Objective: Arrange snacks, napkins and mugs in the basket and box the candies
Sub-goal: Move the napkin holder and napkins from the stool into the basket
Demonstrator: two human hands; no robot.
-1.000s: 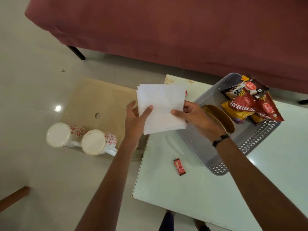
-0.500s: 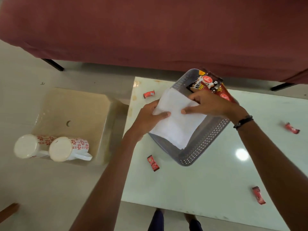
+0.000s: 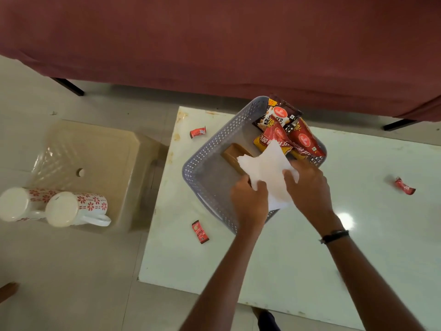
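Note:
A grey perforated basket [image 3: 210, 149] sits on the white table [image 3: 310, 259]. Red and yellow snack packets [image 3: 288, 130] lie at its far end, and a brown box [image 3: 235, 154] lies in its middle. Both hands hold a stack of white napkins [image 3: 267, 168] over the basket's near right part. My left hand [image 3: 249, 199] grips the stack's near left edge, and my right hand [image 3: 307, 187] grips its right side. Red candies lie on the table: one [image 3: 197, 132] at the far left, one [image 3: 200, 231] at the near left, one [image 3: 404, 185] at the right. Two white mugs with red flowers [image 3: 76, 209] lie on a stool.
A beige plastic stool [image 3: 95, 154] stands on the floor left of the table, carrying the mugs at its near edge. A maroon sofa [image 3: 214, 39] runs along the far side. A foot [image 3: 265, 318] shows below the table's near edge.
The napkin stack has moved right and down into the basket, now crumpled between both hands. The brown box has come into sight again. The camera has shifted, so the table sits further left.

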